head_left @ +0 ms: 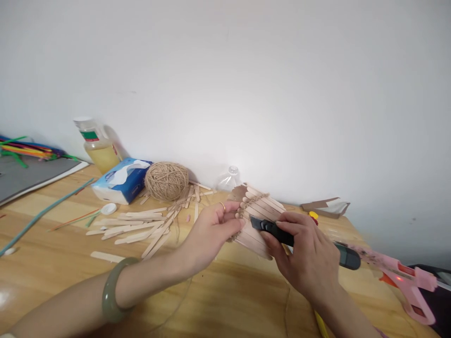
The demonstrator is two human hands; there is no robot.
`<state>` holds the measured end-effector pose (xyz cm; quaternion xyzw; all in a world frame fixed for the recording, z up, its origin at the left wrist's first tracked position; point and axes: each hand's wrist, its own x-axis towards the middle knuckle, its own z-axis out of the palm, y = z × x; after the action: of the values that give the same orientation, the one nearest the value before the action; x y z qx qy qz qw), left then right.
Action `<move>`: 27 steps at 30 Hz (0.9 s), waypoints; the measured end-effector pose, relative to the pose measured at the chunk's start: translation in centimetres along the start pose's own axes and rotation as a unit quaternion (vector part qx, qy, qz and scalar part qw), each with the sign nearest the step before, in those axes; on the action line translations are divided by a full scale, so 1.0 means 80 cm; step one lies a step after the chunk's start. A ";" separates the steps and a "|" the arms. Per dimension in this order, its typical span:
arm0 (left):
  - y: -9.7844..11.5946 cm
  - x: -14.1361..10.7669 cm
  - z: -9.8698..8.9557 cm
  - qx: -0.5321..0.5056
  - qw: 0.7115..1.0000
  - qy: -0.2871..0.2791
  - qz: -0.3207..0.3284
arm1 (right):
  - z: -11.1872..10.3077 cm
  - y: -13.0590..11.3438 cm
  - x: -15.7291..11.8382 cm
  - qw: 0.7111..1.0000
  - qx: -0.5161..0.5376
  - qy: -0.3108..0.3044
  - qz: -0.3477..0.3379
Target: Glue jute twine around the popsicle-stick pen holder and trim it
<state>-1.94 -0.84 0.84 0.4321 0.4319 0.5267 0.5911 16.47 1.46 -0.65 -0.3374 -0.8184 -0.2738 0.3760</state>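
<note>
My left hand is closed on the rim of a holder made of popsicle sticks set side by side, tilted above the table. A braid of twine runs round the holder near that rim. In my right hand is a black utility knife, its tip at the sticks close to my left thumb. Whether the blade touches the wood I cannot tell. Part of the holder's far end is hidden behind my right hand.
Loose popsicle sticks lie left of my hands, beside a twine ball and a tissue box. Behind stand a bottle of yellow liquid and a clear bottle. A pink glue gun lies at the right.
</note>
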 end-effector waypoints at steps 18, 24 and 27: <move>0.004 0.000 0.000 -0.034 0.999 -0.004 -0.014 | 0.006 -0.002 -0.005 0.998 0.033 0.003 0.051; 0.001 -0.001 0.000 -0.041 0.999 0.012 -0.027 | -0.004 0.003 0.005 0.991 0.059 0.035 0.118; 0.008 -0.004 0.001 -0.043 0.999 -0.014 -0.018 | -0.012 0.010 0.009 0.996 0.062 0.006 0.059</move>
<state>-2.06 -1.09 1.48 0.4056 0.4080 0.5278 0.6248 17.12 1.54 0.61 -0.3598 -0.8103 -0.2018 0.4163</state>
